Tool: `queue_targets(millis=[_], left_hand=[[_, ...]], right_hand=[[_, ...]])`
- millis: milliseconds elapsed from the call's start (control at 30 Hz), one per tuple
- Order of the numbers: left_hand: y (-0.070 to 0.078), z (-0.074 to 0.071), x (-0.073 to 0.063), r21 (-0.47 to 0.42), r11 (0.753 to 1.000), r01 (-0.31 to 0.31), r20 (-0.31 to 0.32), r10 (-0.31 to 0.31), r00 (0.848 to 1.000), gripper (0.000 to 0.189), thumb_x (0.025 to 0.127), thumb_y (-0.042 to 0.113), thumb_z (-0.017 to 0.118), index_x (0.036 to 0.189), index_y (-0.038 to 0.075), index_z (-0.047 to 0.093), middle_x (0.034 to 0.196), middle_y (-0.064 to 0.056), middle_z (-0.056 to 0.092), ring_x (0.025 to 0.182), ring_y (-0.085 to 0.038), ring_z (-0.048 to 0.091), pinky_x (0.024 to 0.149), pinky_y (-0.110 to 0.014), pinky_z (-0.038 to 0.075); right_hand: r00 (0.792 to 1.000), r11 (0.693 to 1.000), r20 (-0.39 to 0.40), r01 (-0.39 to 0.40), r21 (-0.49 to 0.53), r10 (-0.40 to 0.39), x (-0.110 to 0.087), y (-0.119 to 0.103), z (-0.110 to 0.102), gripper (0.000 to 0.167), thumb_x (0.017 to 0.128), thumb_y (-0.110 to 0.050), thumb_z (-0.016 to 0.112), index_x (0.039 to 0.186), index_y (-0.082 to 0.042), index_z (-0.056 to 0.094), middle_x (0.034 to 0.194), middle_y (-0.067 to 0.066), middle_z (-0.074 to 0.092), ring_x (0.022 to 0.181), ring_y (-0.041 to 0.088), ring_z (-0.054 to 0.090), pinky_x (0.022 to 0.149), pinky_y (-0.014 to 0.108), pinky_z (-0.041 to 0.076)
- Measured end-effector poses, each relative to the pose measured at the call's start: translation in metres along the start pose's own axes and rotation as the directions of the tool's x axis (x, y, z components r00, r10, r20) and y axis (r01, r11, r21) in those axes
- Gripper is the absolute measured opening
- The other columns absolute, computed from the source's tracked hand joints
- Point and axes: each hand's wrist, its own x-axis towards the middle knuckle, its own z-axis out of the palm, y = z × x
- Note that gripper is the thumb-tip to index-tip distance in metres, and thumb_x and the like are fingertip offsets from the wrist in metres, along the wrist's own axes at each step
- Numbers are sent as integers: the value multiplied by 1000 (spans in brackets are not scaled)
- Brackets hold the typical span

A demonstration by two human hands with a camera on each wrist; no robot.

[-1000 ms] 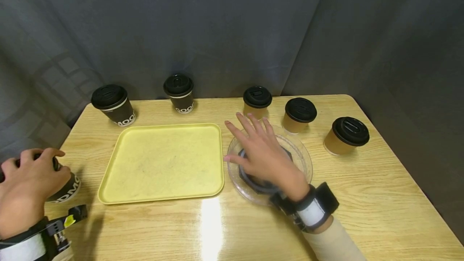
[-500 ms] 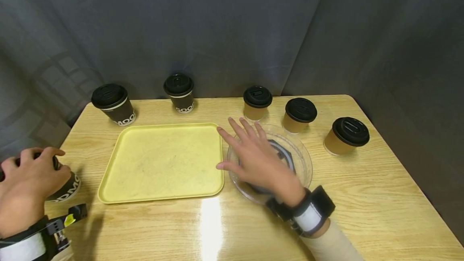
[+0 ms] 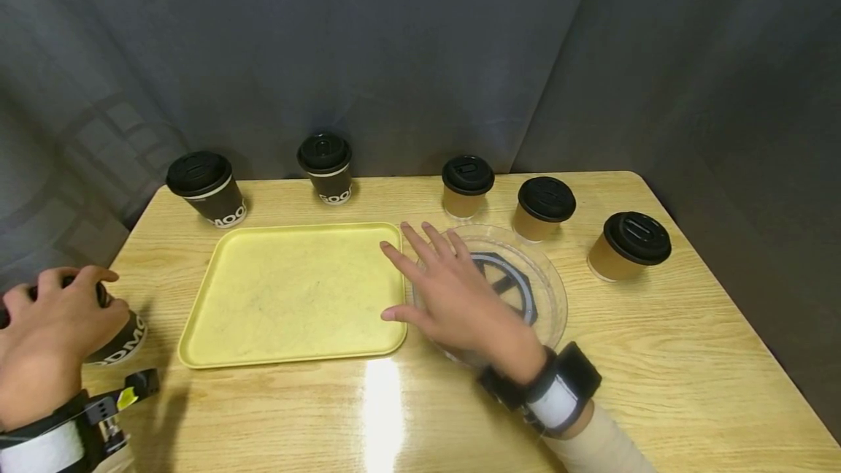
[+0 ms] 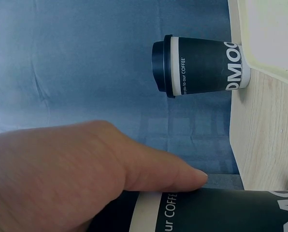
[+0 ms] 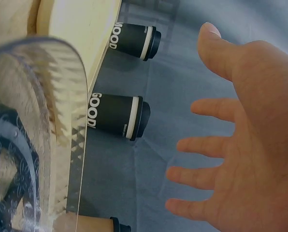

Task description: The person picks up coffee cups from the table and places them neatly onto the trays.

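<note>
At the table's left edge my left hand [image 3: 59, 327] grips a black lidded coffee cup [image 3: 121, 345] from above. In the left wrist view the thumb [image 4: 158, 169] lies along that cup's side, below its pale band. My right hand [image 3: 460, 301] hovers with spread, straight fingers over the left part of a clear round dish [image 3: 555, 290], its fingertips reaching the yellow tray's right rim. Nothing is in that hand. A dark wheel-like shape with spokes [image 3: 522, 287] shows through the dish, partly hidden by the hand.
A yellow tray [image 3: 296, 290] lies mid-left on the wooden table [image 3: 282, 414]. Behind it stand two black coffee cups, one at the left [image 3: 213, 199] and one nearer the middle [image 3: 331, 177]. Brown cups with black lids [image 3: 463, 199] [image 3: 535, 221] [image 3: 617, 258] stand behind and right of the dish.
My right hand has drifted left and slightly toward me over the dish, uncovering more of the dark spoked shape. The left hand and its coffee cup have stayed in place.
</note>
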Motion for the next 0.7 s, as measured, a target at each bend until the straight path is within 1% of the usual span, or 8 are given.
queue_targets(millis=[133,333,533,633,700], left_hand=[[0,0,1,1,1000,-1,-2,1,1000,47,91,15,43,133,-4,34,142,-40,10,133,-63,4,99,-79,22],[0,0,0,1,1000,2,2,-2,1000,48,91,15,44,134,-4,34,142,-40,10,132,-63,5,99,-79,22],[-1,0,0,4,1000,-4,3,4,1000,48,90,16,44,133,-4,35,141,-40,10,131,-64,5,98,-80,23],[-2,0,0,4,1000,-12,1,12,1000,48,90,16,44,133,-4,35,141,-41,10,131,-64,5,97,-81,23],[-2,0,0,4,1000,-14,-1,14,1000,48,90,16,44,133,-4,35,141,-41,10,131,-64,5,97,-81,23]], right_hand=[[1000,1000,2,17,3,-17,-1,-4,1,80,90,-69,45,155,-29,24,164,9,13,151,35,14,121,57,15],[999,999,1,39,-19,-39,-1,-9,2,79,91,-69,44,156,-29,22,164,9,13,151,34,14,122,55,15],[997,998,29,65,-11,-65,-1,-13,5,78,92,-70,39,156,-30,19,164,9,12,152,34,12,122,55,15],[996,997,39,78,-4,-78,-1,-15,6,78,92,-70,40,156,-29,20,164,10,12,152,35,13,122,54,18],[995,996,40,88,11,-88,-1,-16,7,79,92,-68,44,156,-28,22,164,12,14,151,36,14,121,54,22]])
